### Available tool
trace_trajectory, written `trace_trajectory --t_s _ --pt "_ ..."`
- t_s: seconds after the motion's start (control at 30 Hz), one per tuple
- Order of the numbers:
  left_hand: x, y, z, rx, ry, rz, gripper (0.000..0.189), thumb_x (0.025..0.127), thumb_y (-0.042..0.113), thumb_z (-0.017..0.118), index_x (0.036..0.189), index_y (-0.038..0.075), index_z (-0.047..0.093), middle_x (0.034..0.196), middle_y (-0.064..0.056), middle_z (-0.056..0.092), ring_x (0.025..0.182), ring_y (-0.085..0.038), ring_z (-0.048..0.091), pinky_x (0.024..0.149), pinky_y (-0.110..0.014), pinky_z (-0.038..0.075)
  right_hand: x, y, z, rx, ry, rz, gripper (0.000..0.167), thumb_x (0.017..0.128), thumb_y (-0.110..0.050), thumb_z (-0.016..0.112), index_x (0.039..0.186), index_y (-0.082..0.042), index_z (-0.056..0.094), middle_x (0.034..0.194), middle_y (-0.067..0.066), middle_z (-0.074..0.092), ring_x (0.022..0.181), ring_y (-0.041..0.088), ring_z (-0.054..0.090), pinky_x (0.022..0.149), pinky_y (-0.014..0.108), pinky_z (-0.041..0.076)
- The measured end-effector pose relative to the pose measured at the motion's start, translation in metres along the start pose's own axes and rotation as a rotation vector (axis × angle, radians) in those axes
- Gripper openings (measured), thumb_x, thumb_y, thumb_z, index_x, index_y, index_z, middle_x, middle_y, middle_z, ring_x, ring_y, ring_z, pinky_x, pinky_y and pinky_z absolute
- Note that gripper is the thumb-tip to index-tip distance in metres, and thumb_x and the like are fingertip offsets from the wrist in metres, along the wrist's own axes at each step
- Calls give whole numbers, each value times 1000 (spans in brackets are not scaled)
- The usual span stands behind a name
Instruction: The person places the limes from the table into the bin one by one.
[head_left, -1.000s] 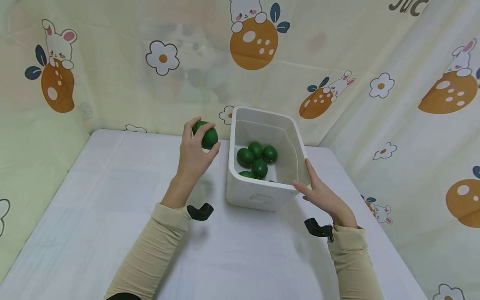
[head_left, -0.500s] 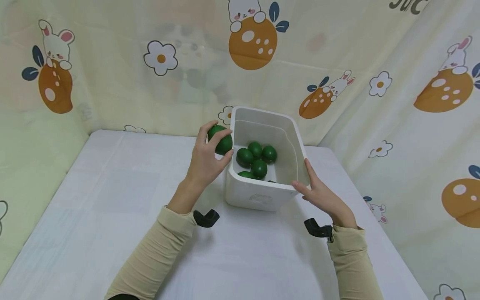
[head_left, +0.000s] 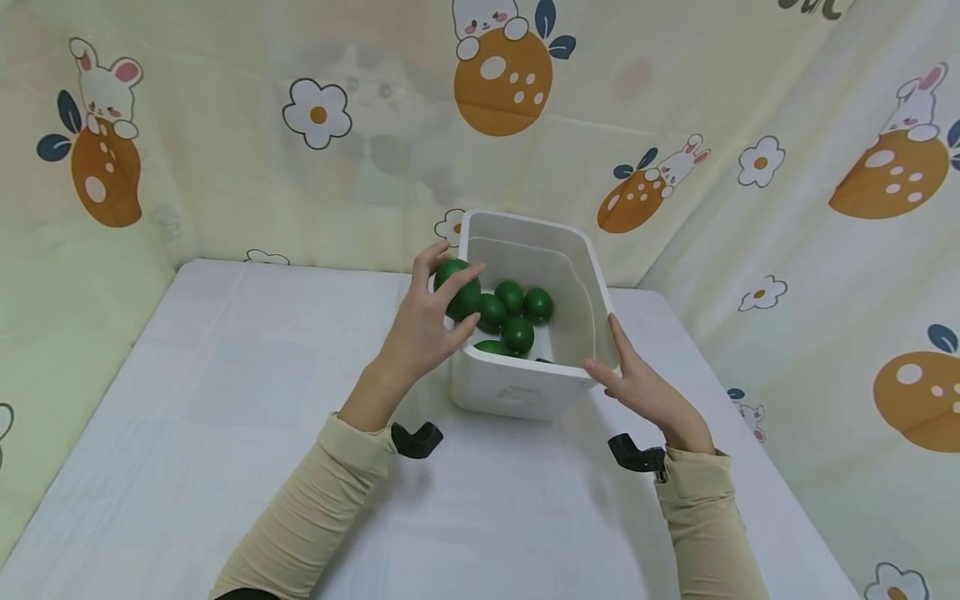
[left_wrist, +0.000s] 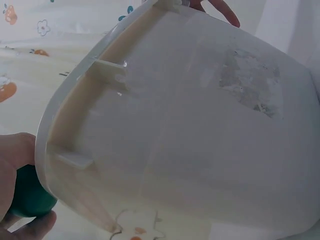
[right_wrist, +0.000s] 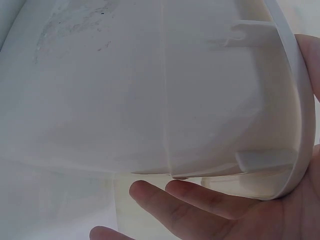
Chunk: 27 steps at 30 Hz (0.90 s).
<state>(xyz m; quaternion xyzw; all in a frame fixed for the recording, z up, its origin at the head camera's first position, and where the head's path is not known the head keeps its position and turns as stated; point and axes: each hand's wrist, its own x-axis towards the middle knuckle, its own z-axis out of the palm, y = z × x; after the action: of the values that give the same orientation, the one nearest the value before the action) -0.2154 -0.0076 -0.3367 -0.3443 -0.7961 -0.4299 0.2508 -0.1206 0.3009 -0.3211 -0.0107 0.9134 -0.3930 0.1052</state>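
Note:
My left hand grips a dark green oval fruit between thumb and fingers, over the left rim of a white plastic bin. In the left wrist view the held fruit shows beside the bin's rim, partly covered by the fingers. Inside the bin lie several similar green fruits in a loose cluster; the front wall hides part of them. My right hand holds the bin's front right corner, thumb at the rim. In the right wrist view its fingers reach along the bin's outer side.
A white cloth covers the table. Patterned curtains hang close behind it and along both sides. The bin stands near the table's back edge, right of the middle. A black wrist mount sticks out from the left cuff.
My left hand has carried the green fruit rightward, from left of the bin to over its left rim. The right hand has kept its hold on the bin's corner.

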Motion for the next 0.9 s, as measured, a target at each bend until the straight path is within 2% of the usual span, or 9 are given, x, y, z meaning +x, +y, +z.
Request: trace_trajectory --t_s 0.23,0.57,0.7,0.9 --pt "-1 1 3 9 -24 -3 60 82 16 73 136 21 48 148 -10 22 133 -23 36 96 -37 49 -1 -3 0 -9 0 10 89 97 -41 49 148 -27 -23 158 19 -6 137 44 26 94 59 45" --pt "-2 2 7 -17 -24 1 60 82 16 73 136 20 48 148 -11 22 133 -27 39 92 -38 52 -2 -2 1 -7 -1 17 89 97 -41 49 149 -26 -22 158 19 -7 137 45 24 94 60 44" --pt "-2 3 7 -14 -25 1 53 82 16 72 132 18 52 148 -11 25 133 -27 40 93 -37 51 -2 -2 1 -10 -1 15 89 97 -40 49 148 -28 -23 158 17 -7 137 45 25 94 60 45" --pt "-1 5 6 10 -25 -28 30 86 15 67 116 13 62 142 -11 35 130 -24 44 98 -34 48 -2 -3 1 -17 1 8 88 97 -40 48 149 -27 -22 158 18 -6 138 45 24 94 60 45"
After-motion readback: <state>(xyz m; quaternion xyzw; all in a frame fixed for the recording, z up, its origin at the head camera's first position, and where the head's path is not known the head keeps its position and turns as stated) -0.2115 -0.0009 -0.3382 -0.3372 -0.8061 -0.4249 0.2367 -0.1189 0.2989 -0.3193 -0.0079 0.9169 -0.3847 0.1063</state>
